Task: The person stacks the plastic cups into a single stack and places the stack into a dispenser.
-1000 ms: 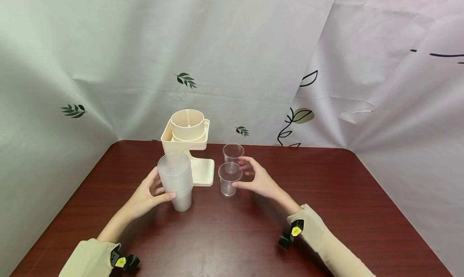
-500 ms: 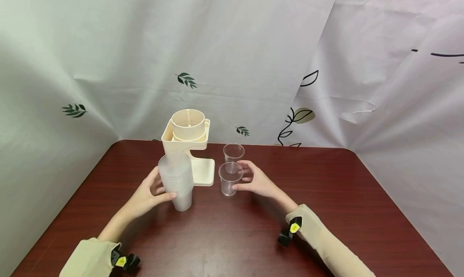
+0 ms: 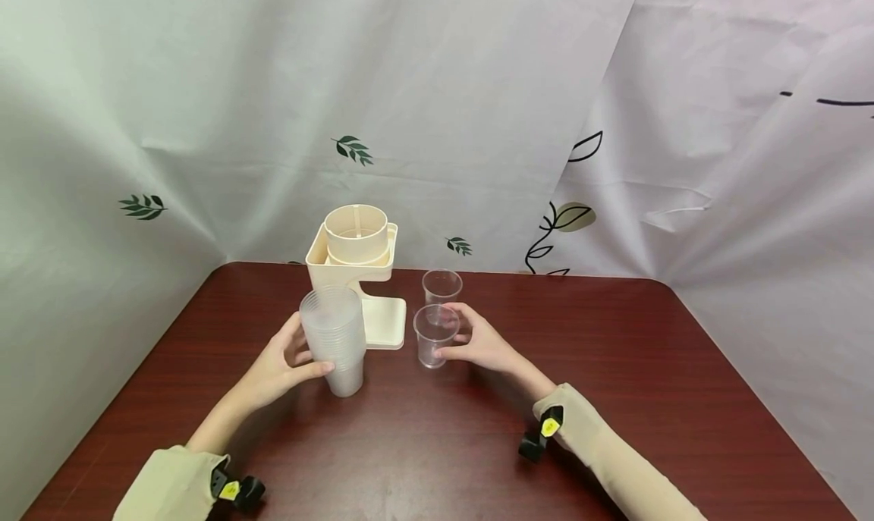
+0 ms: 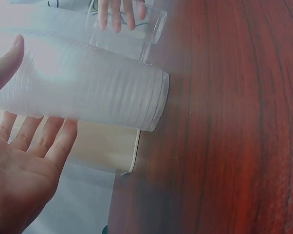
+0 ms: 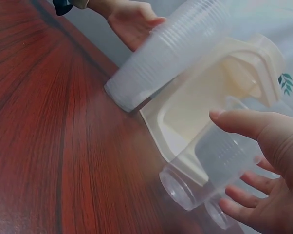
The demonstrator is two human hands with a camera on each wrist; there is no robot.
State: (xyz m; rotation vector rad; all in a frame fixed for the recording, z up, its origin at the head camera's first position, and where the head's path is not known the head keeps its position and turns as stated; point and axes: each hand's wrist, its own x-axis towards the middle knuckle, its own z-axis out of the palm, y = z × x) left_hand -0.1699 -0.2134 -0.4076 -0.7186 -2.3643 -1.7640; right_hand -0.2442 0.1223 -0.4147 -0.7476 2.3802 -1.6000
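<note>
A tall stack of clear plastic cups [image 3: 333, 327] stands upright at the left of the table's middle. My left hand [image 3: 276, 369] holds its side, the thumb in front and the fingers behind; the left wrist view shows the fingertips [image 4: 64, 129] against the stack. To the right stands a single clear plastic cup [image 3: 432, 339], with another clear cup [image 3: 441, 282] just behind it. My right hand [image 3: 485, 343] is around the front cup's right side, thumb [image 5: 239, 119] and spread fingers on either side. Whether they touch it is hard to tell.
A cream plastic stand [image 3: 384, 324] with a round holder [image 3: 356, 236] on top is behind the stack, its base between the stack and the single cups. The dark red wooden table [image 3: 437, 445] runs back to a white patterned cloth [image 3: 437, 111].
My right hand has moved slightly left and its fingers have drawn in towards the front cup. My left hand and the stack stay where they were.
</note>
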